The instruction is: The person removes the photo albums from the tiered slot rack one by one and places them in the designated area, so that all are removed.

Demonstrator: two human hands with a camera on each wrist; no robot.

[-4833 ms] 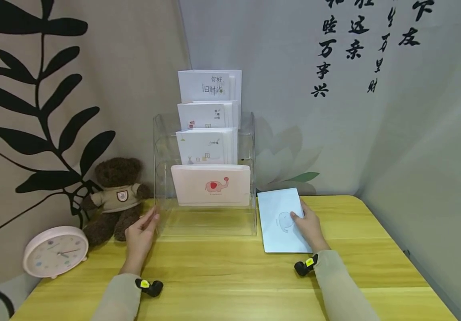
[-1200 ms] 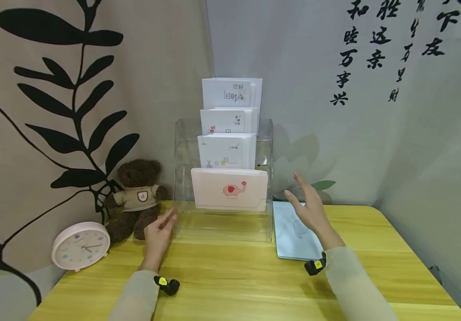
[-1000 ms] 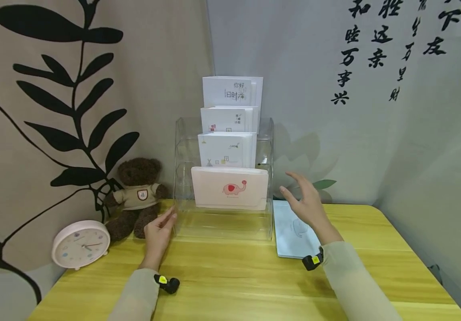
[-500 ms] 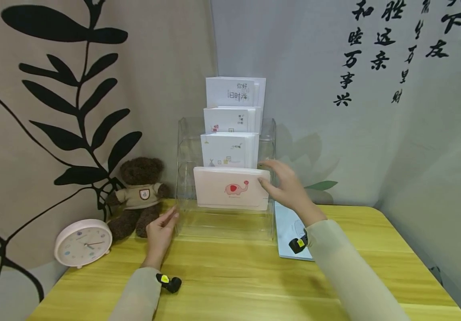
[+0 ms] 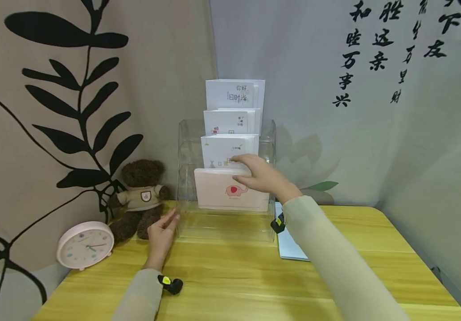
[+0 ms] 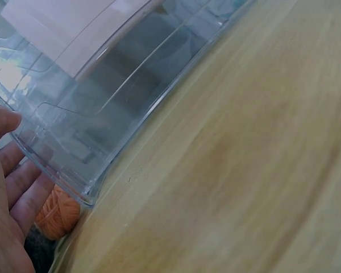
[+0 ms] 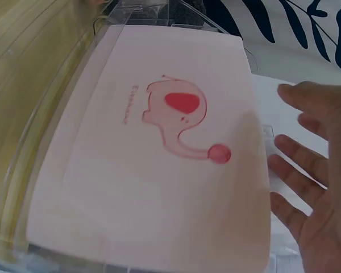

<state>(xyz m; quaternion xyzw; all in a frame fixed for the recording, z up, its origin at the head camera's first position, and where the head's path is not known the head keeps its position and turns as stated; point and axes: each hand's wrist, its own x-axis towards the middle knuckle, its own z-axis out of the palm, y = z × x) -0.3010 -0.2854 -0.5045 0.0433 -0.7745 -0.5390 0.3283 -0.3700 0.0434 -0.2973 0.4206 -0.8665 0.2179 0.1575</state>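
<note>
A clear acrylic rack [image 5: 226, 227] stands on the table, its front tier holding pink notebooks [image 5: 212, 191] with a red elephant on the cover. My right hand [image 5: 264, 176] hovers at their top edge, thumb in front of the cover and fingers behind the edge, spread and apart from it in the right wrist view. White notebooks [image 5: 214, 149] fill the tiers behind. My left hand [image 5: 161, 234] rests at the rack's left side, straight fingers along the outside of the clear panel, thumb by its front edge. Partly hidden under my right forearm lies a light blue notebook [image 5: 290, 247].
A brown teddy bear [image 5: 142, 196] sits left of the rack, with a pale pink round clock [image 5: 86, 245] before it. Behind the rack's side, an orange yarn ball [image 6: 58, 213] shows in the left wrist view. Fabric walls close off the table's back.
My right hand lay on the blue notebook, then lifted off it and moved left to the top edge of the pink notebooks. My left hand has stayed at the rack's side.
</note>
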